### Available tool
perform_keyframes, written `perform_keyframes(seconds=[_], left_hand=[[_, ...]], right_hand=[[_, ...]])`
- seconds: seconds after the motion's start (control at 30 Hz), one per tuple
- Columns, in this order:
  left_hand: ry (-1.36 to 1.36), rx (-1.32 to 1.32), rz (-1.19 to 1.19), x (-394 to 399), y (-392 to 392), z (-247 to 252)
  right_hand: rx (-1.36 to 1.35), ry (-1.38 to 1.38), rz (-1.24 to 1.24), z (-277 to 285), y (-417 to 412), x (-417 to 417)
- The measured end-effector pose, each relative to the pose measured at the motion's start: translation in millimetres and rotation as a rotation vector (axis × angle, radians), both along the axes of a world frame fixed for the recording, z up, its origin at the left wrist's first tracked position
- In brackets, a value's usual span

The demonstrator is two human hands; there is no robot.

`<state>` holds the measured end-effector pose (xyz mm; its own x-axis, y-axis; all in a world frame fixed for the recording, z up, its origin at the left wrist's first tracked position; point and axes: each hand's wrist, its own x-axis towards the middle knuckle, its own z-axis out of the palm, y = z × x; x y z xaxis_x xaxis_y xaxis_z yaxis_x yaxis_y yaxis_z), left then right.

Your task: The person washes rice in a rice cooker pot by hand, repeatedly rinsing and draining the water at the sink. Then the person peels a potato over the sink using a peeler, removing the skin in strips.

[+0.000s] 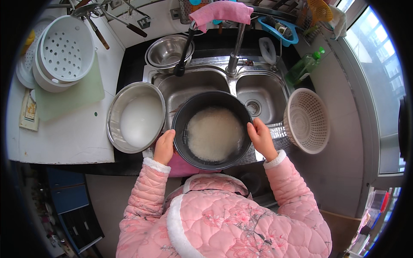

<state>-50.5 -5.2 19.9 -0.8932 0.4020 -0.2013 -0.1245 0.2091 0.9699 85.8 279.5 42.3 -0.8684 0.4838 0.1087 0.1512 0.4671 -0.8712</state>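
A dark rice-cooker inner pot (180, 142) is held by its rim over the front of the steel double sink (193, 77). In it lies rice (214, 133) under slightly cloudy water. My left hand (164, 146) grips the rim on the left, and my right hand (260, 138) grips it on the right, thumbs on top. Just left of the pot a steel bowl (113, 129) contains whitish cloudy liquid (142, 121). The pot hides part of the larger left basin.
The faucet (234, 61), its spout wrapped in pink cloth (222, 13), rises behind the pot. Nested steel bowls (169, 51) stand back left. A beige plastic colander (306, 121) and a green dish-soap bottle (303, 67) are at right. White perforated steamers (66, 48) stand on the left counter.
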Motion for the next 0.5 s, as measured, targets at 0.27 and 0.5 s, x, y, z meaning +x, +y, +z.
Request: perform_keyframes(seconds=[0.27, 0.5], left_hand=[[0.016, -0.029, -0.088, 0.6, 12.6, 22.6], [-0.100, -0.012, -0.172, 9.3, -14.9, 36.4]], right_hand=[[0.008, 0.050, -0.020, -4.7, 15.5, -6.0], [-0.040, 0.026, 0.019, 9.0, -15.1, 7.2]])
